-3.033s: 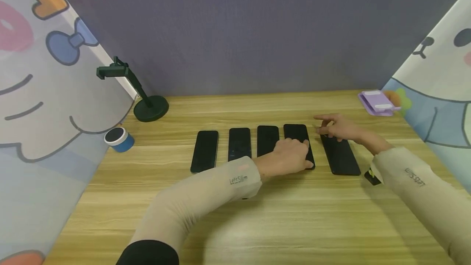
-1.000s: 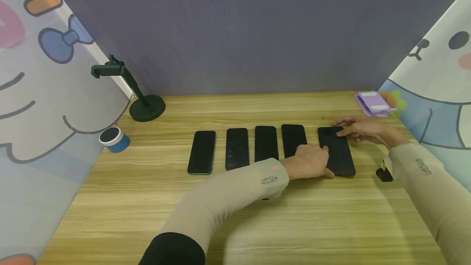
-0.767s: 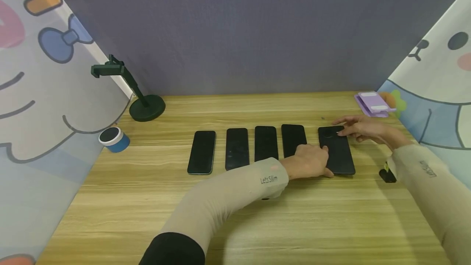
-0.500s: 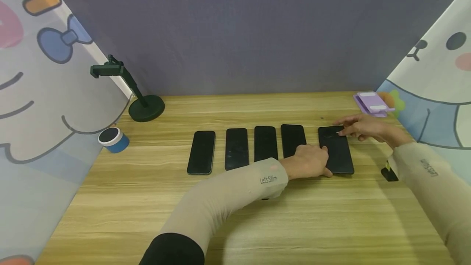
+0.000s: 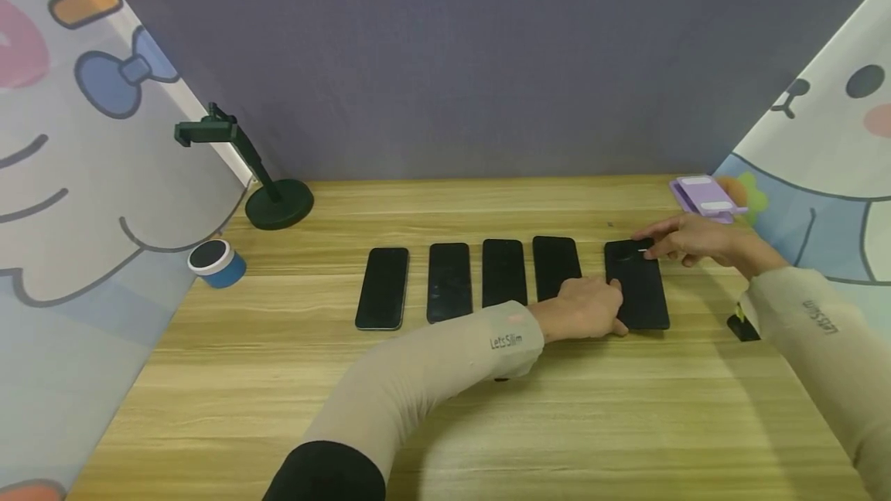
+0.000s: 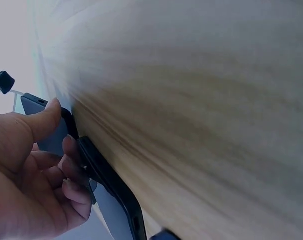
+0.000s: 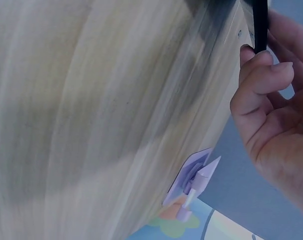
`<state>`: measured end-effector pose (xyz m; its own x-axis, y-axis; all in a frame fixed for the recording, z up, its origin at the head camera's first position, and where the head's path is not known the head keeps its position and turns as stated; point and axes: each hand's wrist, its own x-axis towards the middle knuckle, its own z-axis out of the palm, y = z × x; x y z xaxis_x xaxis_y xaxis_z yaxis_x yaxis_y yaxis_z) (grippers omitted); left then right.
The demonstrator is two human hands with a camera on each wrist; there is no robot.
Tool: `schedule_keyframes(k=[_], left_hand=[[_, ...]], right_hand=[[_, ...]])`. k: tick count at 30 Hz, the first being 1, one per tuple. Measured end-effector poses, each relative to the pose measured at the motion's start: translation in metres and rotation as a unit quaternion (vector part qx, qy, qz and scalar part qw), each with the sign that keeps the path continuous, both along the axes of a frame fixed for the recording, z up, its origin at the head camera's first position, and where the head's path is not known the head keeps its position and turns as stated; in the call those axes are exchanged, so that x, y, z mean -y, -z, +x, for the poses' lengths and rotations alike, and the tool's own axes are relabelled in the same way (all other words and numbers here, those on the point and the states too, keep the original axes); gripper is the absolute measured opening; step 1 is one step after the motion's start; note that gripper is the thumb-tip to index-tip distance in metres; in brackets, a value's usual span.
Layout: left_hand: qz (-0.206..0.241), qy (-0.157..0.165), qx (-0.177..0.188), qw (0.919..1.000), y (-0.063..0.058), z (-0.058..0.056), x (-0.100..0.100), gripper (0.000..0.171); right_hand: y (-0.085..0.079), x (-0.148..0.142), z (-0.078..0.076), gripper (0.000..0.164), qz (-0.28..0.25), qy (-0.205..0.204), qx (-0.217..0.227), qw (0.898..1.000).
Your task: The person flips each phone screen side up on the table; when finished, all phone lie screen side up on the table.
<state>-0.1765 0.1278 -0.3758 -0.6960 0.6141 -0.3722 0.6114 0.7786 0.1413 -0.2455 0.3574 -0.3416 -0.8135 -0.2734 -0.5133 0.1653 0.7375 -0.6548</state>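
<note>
Five is avoided here: several black smartphones lie in a row on the wooden table. At the right end is a matt black smartphone (image 5: 640,296) with a faint round mark near its top. My left hand (image 5: 585,306) holds its lower left corner, thumb at the bottom edge and fingers curled at the left side. In the left wrist view those fingers sit between this smartphone and its neighbour (image 6: 119,215). My right hand (image 5: 696,242) holds the upper right corner between thumb and fingers. The neighbouring smartphone (image 5: 555,265) is partly covered by my left hand.
Other smartphones (image 5: 382,288) continue the row leftward. A dark green phone stand (image 5: 278,206) and a blue-white round tub (image 5: 221,265) stand at left. A folded purple stand (image 5: 706,195) lies at the back right. A grey panel (image 5: 445,60) closes off the table's back.
Both hands have moved right: the left from the neighbouring smartphone to the end one, the right to its upper right corner. The end smartphone lies straighter. In the last second hardly anything moves.
</note>
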Motion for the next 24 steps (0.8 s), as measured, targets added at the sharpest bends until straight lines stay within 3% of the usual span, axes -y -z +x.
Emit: schedule_keyframes(k=[6,11,19,24], left_hand=[[0.006,-0.012,0.011,0.9999,-0.003,0.008,-0.005,0.078],[0.056,-0.019,0.021,0.9980,-0.005,0.011,-0.010,0.088],[0.120,-0.010,-0.021,0.9925,-0.005,0.014,-0.014,0.089],[0.136,0.000,-0.020,0.9905,-0.007,0.015,-0.015,0.084]], right_hand=[[-0.006,0.005,0.000,0.063,0.018,-0.006,-0.003,1.000],[-0.013,0.017,-0.004,0.060,0.035,-0.017,-0.014,0.999],[-0.025,0.035,-0.009,0.060,0.064,-0.030,-0.021,0.997],[-0.029,0.036,-0.009,0.058,0.070,-0.026,-0.020,0.997]])
